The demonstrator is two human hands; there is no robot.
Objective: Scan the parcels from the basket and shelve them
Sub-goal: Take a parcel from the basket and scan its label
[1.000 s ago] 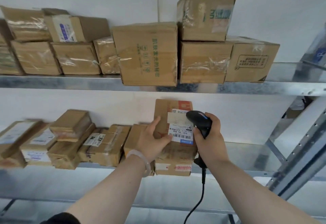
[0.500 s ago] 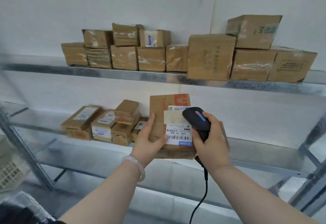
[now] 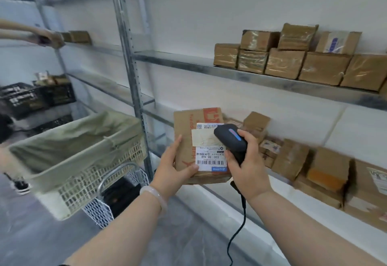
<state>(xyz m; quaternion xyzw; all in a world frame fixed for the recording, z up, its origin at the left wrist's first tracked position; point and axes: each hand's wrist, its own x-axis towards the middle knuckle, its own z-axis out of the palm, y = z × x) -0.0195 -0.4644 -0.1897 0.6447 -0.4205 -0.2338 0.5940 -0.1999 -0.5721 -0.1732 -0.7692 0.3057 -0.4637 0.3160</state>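
1 parcel (image 3: 185, 140) clasped in left-hand fingers (image 3: 174, 150); right-hand fingers (image 3: 248, 140) apparently clenched around scanner (image 3: 231, 140).

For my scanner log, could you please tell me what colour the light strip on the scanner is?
Blue, on the black scanner in the right hand; head view.

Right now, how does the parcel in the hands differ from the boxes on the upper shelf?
The held parcel is off the shelf, gripped by the left hand; the upper-shelf boxes rest stacked in two layers. The held parcel shows a white barcode label, with the scanner in the right hand beside it; the upper-shelf boxes mostly show plain taped sides. The held parcel has orange print; those boxes mostly do not. Both are brown cardboard.
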